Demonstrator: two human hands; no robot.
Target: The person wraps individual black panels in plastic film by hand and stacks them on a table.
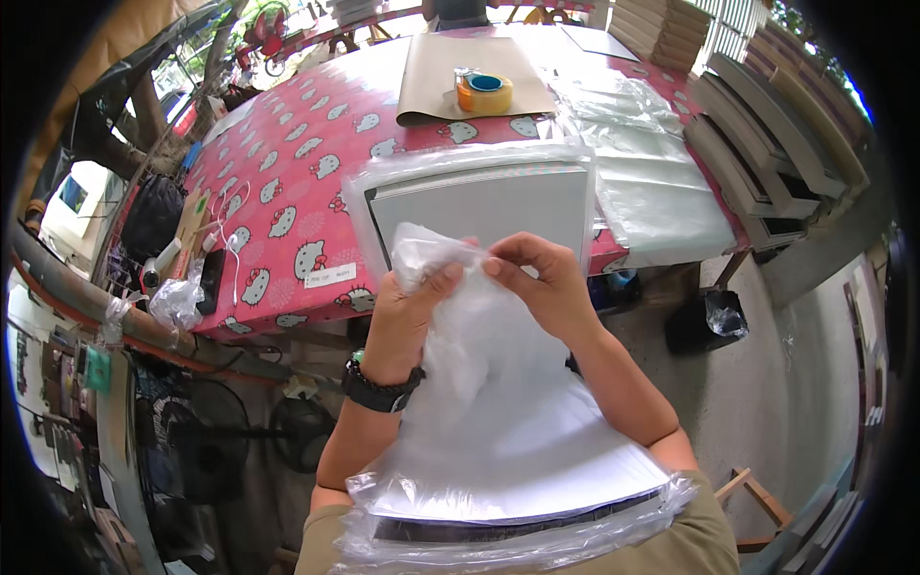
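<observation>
Bunched clear plastic wrap (426, 251) is gripped in my left hand (407, 316), the thumb pressed on its folds. My right hand (541, 283) pinches the edge of the same plastic with thumb and fingertips, close beside the left. The plastic runs down toward my body around a flat white sheet or panel (508, 470) with a dark strip along its near edge. Just beyond my hands, a grey flat panel (479, 206) with a dark edge, also in clear plastic, lies at the table's near edge.
On the pink patterned table (307, 192), tape rolls (484, 93) rest on brown cardboard (422, 72). Flat clear plastic bags (652, 192) lie at right. Long boxes or boards (757, 144) stack farther right. A dark bin (707, 321) stands below. A white cable (233, 216) lies left.
</observation>
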